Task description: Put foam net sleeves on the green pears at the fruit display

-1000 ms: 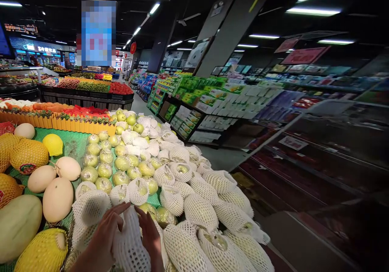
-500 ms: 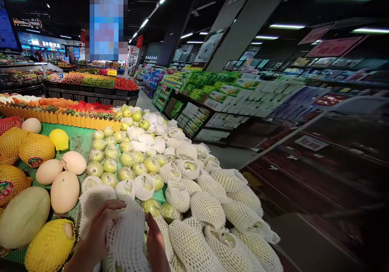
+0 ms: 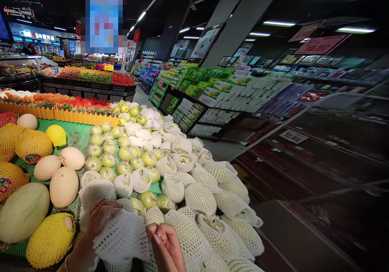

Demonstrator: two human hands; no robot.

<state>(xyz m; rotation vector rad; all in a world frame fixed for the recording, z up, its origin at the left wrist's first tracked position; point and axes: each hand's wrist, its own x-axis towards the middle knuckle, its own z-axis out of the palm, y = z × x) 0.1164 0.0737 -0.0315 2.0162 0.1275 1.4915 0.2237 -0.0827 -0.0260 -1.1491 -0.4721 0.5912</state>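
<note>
A white foam net sleeve (image 3: 121,235) spreads between my hands at the bottom of the view. My left hand (image 3: 101,217) grips its left side, fingers bent over the top edge. At its right edge my right hand (image 3: 167,243) is closed, thumb and fingers pinched together on the netting. Whether a fruit is inside the sleeve, I cannot tell. Just beyond lie green fruits in clear film (image 3: 148,199). To the right are heaped pale green fruits in white foam nets (image 3: 200,199), and another netted fruit (image 3: 97,193) is behind my left hand.
On green matting at left sit pale melons (image 3: 63,188), a large pale green melon (image 3: 24,213) and a yellow-netted melon (image 3: 51,239). An orange slatted divider (image 3: 85,117) runs behind. Dark shelving (image 3: 291,175) stands to the right, and boxed goods (image 3: 215,88) are stacked farther back.
My right hand has moved slightly right and its fingers have curled closed. The foam sleeve has spread wider and tilted between my hands. The whole view has shifted a little.
</note>
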